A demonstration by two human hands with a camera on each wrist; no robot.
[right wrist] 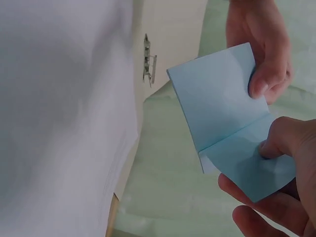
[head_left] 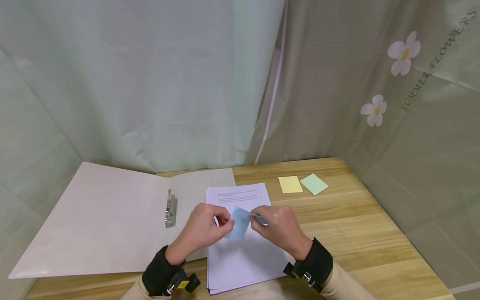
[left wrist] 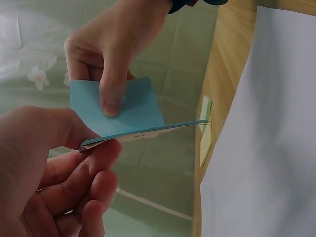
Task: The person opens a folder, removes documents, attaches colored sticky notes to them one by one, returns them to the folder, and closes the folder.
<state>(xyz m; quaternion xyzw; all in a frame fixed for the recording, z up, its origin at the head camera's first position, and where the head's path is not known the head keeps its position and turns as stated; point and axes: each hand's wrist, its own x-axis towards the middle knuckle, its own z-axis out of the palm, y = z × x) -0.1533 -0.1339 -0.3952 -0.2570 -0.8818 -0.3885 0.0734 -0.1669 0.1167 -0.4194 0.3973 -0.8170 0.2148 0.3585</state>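
Over the paper stack (head_left: 247, 258), my left hand (head_left: 206, 223) pinches a blue sticky note pad (head_left: 239, 225) along one side, thumb on its face. Between the thumb and fingers of my right hand (head_left: 279, 225) is the free end of the pad's top sheet (right wrist: 242, 165). That sheet is bent up and away from the pad, joined to it along a crease in the right wrist view. The left wrist view shows the pad (left wrist: 143, 132) nearly edge-on, with the lifted sheet (left wrist: 140, 101) standing above it.
An open white binder (head_left: 101, 225) with a metal clip (head_left: 171, 209) lies at the left, partly under the paper stack. Yellow (head_left: 290, 184) and green (head_left: 314, 184) sticky note pads lie at the back right of the wooden table (head_left: 367, 241). Curtains (head_left: 187, 83) hang around the table.
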